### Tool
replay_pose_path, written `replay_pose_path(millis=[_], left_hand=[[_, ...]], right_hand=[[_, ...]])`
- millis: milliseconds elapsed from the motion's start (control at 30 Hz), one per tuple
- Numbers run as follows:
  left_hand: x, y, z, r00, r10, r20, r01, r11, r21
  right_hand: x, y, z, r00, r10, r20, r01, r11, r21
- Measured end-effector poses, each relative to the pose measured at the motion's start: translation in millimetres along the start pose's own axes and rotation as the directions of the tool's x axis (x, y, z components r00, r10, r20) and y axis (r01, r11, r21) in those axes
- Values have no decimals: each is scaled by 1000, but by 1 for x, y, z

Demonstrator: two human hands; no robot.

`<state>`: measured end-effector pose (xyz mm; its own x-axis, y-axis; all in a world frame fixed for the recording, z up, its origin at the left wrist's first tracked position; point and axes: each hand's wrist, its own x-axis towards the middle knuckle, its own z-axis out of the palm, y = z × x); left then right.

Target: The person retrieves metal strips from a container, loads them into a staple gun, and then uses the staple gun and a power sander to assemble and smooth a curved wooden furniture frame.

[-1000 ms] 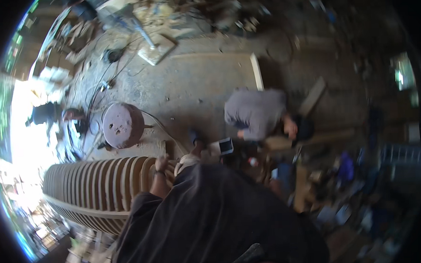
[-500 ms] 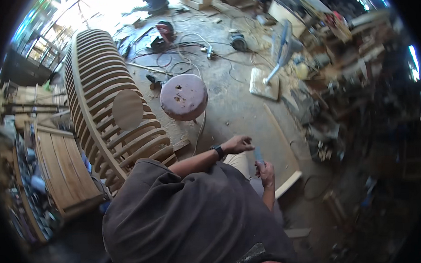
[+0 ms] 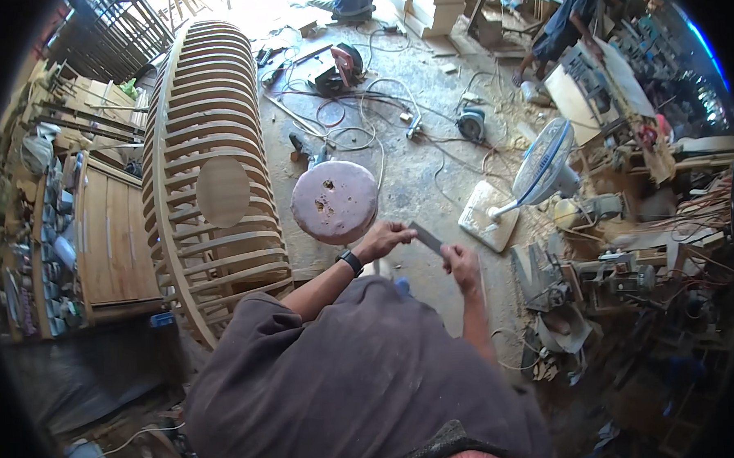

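Use the round stool (image 3: 337,210), with its worn mauve seat torn open in two places, as the reference landmark. The thin grey rectangular plate (image 3: 427,238) is positioned near the stool, to its right and slightly nearer the wearer, tilted with its left end higher in the view. The left hand (image 3: 385,240) is nearly closed: thumb and fingertips meet at the plate's left end; whether they pinch the plate or only touch it cannot be told. The right hand (image 3: 463,266) is folded, thumb and fingers gripping the plate's right end. A dark wristwatch (image 3: 351,262) encircles the left wrist, near the stool's lower edge. Left of the stool lies the curved, slatted wooden frame (image 3: 212,140); well to its right stands the pedestal fan (image 3: 544,162)
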<state>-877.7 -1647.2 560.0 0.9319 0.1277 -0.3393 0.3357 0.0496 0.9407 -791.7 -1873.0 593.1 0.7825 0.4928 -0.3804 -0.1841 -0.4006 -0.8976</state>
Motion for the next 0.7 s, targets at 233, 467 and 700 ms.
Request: replay_pose_path(millis=[233,467,700], left_hand=[[90,15,-4,988,-60,-141,0,921,-389],[258,48,-29,985,-152,-80,95,868,-487],[417,173,-50,999,27,27,-17,943,-332]], right_hand=[[125,-77,-50,976,-104,193,128,985,-118],[238,-89,-85,994,-25,103,18,998,64],[350,-135,-139,999,-37,-13,37,999,-10]])
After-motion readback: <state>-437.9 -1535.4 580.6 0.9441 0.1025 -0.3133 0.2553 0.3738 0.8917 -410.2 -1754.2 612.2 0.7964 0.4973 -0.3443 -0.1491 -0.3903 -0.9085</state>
